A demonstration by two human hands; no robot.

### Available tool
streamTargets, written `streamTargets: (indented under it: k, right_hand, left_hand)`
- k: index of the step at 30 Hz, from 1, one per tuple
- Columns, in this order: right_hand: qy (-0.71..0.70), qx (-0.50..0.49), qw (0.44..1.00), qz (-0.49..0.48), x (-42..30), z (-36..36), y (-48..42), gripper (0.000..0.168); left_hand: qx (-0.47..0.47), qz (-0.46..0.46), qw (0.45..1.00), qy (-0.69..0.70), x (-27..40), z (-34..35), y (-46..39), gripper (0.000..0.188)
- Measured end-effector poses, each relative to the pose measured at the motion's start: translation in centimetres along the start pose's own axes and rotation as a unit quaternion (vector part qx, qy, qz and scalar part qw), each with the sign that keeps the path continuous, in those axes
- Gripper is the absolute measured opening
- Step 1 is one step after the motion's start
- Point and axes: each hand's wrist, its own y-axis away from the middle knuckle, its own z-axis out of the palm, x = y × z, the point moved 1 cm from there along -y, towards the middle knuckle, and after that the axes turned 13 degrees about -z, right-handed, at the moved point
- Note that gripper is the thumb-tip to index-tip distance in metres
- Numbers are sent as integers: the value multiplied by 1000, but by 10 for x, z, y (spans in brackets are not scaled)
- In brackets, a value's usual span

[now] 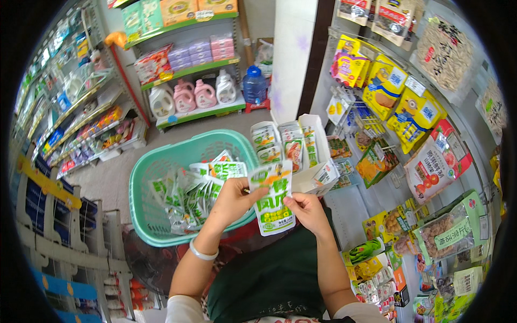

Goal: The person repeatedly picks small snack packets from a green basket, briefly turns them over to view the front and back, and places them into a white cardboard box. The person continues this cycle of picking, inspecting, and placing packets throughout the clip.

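Note:
Between both hands I hold a white and green snack pouch (271, 210), printed with large green characters. My left hand (236, 200) pinches its left edge with the thumb across the front. On the right edge, the thumb and fingers of my right hand (305, 210) grip it. A green plastic basket (139, 177) stands in front and to the left, holding several similar pouches (202, 194) in a loose heap. Just beyond my right hand is an open white cardboard display box (313, 183), with rows of upright snack packets (294, 151) inside.
On the right, a shelf unit carries hanging yellow snack bags (383, 82) and a clear bag of dried snacks (444, 238). Ahead, a green-edged shelf holds detergent bottles (205, 95); a blue water jug (254, 85) stands beside it. Metal racks (80, 258) line the left.

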Motion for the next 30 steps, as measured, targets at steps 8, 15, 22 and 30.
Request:
streamTargets:
  k: [8,15,22,30]
  right_hand:
    - [132,107,979,-108,17,-119,-74,8]
    - [239,170,948,-124,63,-213,-153,9]
    - [315,120,939,-74,152,-243,-155,6]
    - [283,107,953,7,171,-240,-149,28]
  left_hand:
    - [96,255,905,-327,71,36,-110,15]
    - [160,271,875,-368,77,93,-234,16]
    - [144,187,856,-459,21,114,-301,15]
    - [81,171,850,-492,-32,126,-328,15]
